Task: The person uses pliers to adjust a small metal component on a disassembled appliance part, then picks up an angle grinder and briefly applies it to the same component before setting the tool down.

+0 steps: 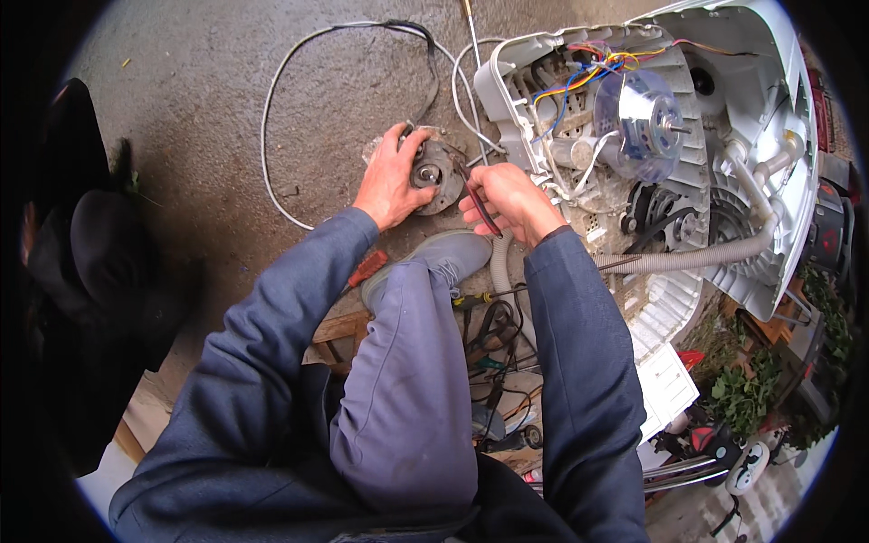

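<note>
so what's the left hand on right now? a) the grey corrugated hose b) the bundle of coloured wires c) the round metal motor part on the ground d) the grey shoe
c: the left hand grips the round metal motor part lying on the concrete, while the right hand holds a thin dark-handled tool against it.

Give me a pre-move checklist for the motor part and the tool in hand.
1. Left hand steadies the round motor part on the floor: ok.
2. Right hand grips the red-handled tool: ok.
3. Tool tip seated on the part: cannot tell.
4. White cable clear of the hands: ok.
5. Grey shoe clear of the part: ok.
6. Upturned washing machine stable: cannot tell.
</note>
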`<state>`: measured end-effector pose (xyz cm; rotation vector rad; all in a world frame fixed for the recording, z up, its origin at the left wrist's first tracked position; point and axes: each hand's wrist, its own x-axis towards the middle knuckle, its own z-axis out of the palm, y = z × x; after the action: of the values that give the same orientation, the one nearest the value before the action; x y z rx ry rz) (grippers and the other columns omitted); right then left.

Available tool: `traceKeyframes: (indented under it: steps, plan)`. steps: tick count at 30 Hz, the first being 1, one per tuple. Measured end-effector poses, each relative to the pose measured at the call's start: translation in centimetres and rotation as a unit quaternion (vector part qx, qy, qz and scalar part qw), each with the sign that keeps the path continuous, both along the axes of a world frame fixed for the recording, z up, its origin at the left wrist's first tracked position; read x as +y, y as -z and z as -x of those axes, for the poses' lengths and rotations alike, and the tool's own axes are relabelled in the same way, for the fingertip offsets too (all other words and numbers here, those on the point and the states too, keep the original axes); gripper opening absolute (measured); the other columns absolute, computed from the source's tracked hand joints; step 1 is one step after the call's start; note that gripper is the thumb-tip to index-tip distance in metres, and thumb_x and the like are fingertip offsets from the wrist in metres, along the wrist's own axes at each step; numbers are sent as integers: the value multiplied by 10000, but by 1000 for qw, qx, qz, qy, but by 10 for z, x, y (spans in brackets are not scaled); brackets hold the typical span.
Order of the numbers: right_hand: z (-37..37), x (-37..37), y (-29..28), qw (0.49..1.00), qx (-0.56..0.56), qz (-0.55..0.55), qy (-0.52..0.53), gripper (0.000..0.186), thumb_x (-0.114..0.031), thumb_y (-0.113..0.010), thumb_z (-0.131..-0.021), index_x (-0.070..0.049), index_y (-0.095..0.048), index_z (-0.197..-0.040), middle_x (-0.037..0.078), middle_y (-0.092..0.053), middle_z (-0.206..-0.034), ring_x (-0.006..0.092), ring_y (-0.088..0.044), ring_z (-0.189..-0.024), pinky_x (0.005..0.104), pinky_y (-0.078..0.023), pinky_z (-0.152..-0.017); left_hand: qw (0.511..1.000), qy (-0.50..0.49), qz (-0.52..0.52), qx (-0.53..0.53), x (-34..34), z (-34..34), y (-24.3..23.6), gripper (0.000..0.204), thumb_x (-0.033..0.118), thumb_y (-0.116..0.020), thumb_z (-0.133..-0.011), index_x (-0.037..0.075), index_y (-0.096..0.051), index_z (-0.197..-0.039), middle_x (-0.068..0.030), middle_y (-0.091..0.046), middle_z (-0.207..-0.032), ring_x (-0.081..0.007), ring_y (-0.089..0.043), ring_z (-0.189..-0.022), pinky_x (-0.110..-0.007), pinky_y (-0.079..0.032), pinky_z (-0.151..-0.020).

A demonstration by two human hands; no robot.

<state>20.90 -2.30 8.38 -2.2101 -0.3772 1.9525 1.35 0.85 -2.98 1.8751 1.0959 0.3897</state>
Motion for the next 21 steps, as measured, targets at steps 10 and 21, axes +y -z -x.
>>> traceKeyframes:
  steps: [10,21]
  plan:
    - [-7,13,29,1000,-15,-9,-17,223,-196,-576,-942,2,-667,-893,127,-668,-761,242,-645,-607,407,-535,-563,1000,19,13,3,5,1,3,913,156,-875,-693,137,-463,-1508,-256,-352,-1573,-460,-476,-1397,-492,-453,-1159]
    - [0,-23,23,990,-22,-45,-129,377,-318,-539,-1000,16,-690,-1089,145,-764,-1010,185,-685,-858,368,-529,-767,1000,0,5,-2,-2,2,-4,899,183,-885,-691,166,-484,-1495,-273,-370,-1562,-480,-442,-1410,-512,-403,-1183]
